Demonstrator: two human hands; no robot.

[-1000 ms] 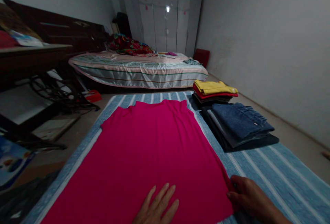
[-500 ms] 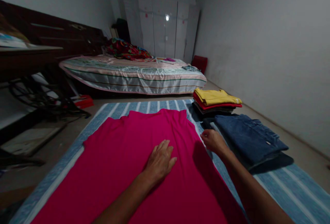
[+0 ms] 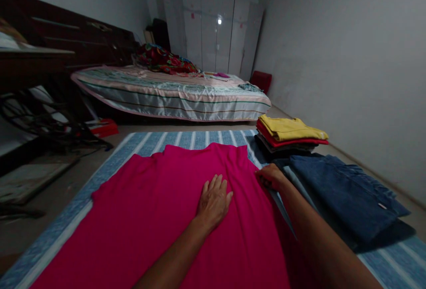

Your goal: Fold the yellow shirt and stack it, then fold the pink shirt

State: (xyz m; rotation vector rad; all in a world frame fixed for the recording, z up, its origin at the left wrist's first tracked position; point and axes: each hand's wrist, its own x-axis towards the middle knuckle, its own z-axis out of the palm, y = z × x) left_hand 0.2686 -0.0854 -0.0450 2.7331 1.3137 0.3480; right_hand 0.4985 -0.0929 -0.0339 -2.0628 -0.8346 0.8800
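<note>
A magenta garment (image 3: pixel 159 209) lies spread flat on a blue striped sheet (image 3: pixel 186 139). My left hand (image 3: pixel 214 199) rests palm down on the cloth near its middle, fingers stretched out. My right hand (image 3: pixel 270 176) is at the garment's right edge, fingers curled and pinching the cloth there. Both forearms reach in from the bottom of the view.
Folded jeans (image 3: pixel 339 193) lie just right of my right arm. Behind them is a stack of folded tops (image 3: pixel 289 133), yellow on top. A bed (image 3: pixel 173 91) with striped cover stands beyond the sheet. Dark furniture (image 3: pixel 36 85) is at the left, white wardrobes (image 3: pixel 213 32) at the back.
Both hands have travelled from the garment's near edge up towards its far part. The right hand slid along the right edge and now grips it higher up.
</note>
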